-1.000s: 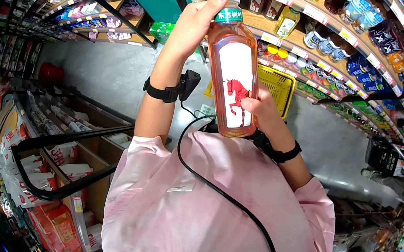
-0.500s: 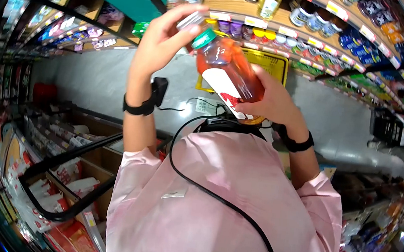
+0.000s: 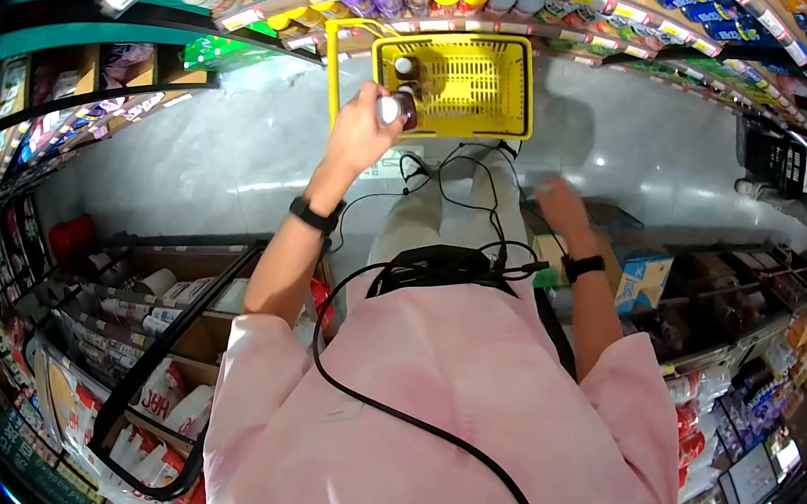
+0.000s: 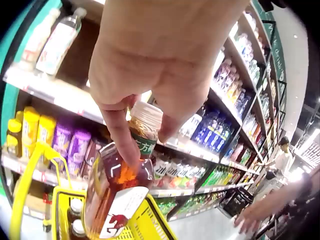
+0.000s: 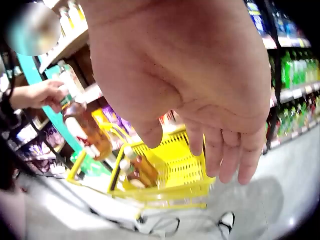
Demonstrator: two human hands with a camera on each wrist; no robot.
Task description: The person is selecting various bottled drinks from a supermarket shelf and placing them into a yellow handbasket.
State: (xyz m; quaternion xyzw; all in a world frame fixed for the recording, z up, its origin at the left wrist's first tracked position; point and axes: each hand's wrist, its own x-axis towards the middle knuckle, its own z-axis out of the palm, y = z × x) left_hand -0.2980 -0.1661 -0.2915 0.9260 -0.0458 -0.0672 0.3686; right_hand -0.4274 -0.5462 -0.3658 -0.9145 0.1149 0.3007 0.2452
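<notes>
My left hand point(image 3: 362, 134) grips a bottle of amber-red tea point(image 4: 117, 187) round its neck, just below the white cap. The bottle has a green neck band and a white label with a red horse. It hangs above the left side of a yellow shopping basket point(image 3: 527, 91), its base lower than the cap. Inside the basket stand two similar bottles point(image 5: 143, 169) with white caps. My right hand point(image 3: 562, 211) is apart from the basket with nothing in it. In the right wrist view its fingers point(image 5: 229, 155) hang down loosely.
Drink shelves point(image 3: 643, 25) run along the far side of the aisle. The basket's yellow handle point(image 3: 333, 72) stands up at its left. Bins with packaged goods point(image 3: 164, 394) lie at my left. Loose black cables point(image 3: 445, 161) hang near my legs.
The bottle, held in both hands before my chest, has gone down and forward over the basket in my left hand alone. My right hand has let go and moved off to the right.
</notes>
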